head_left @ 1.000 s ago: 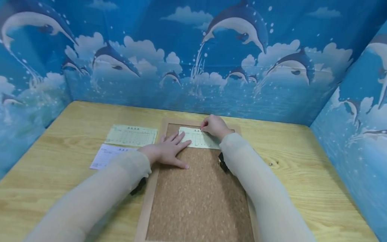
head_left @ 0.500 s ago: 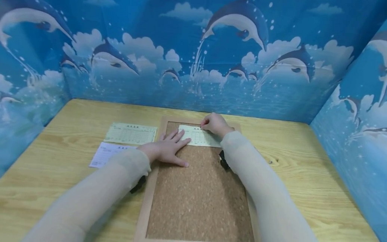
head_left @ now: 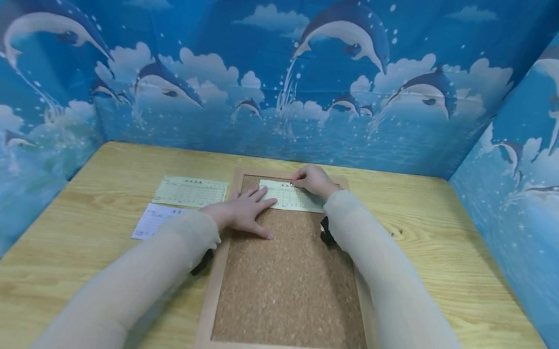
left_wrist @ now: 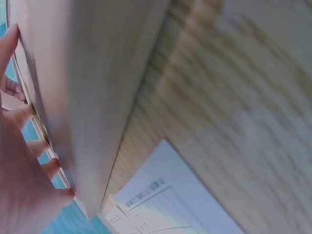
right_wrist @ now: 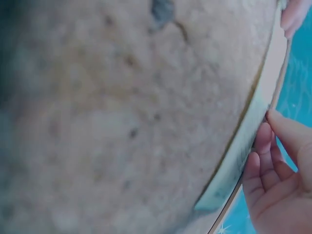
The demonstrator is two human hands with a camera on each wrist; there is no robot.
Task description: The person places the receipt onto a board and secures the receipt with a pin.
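Observation:
A framed corkboard (head_left: 293,283) lies flat on the table, with a pale green printed slip (head_left: 287,198) across its upper part. My left hand (head_left: 243,212) rests with fingers spread over the board's left side, two fingertips on the slip's left end. At the slip's top edge, my right hand (head_left: 315,181) pinches a tiny shiny thumbtack (head_left: 292,184) between thumb and forefinger. The right wrist view shows these fingertips (right_wrist: 269,117) meeting right over the slip (right_wrist: 234,151), the tack mostly hidden. In the left wrist view, the fingers reach over the wooden frame (left_wrist: 97,97).
Left of the board lie another green slip (head_left: 190,191) and a lilac slip (head_left: 156,221), partly covered by the left sleeve. A couple of small shiny tacks (head_left: 392,234) lie on the wooden table right of the board. A dolphin-print curtain (head_left: 205,120) borders the table behind.
Both hands stay nearly in place; the view shifts slightly. A shiny glint now shows at my right fingertips, and the right hand has shifted marginally right.

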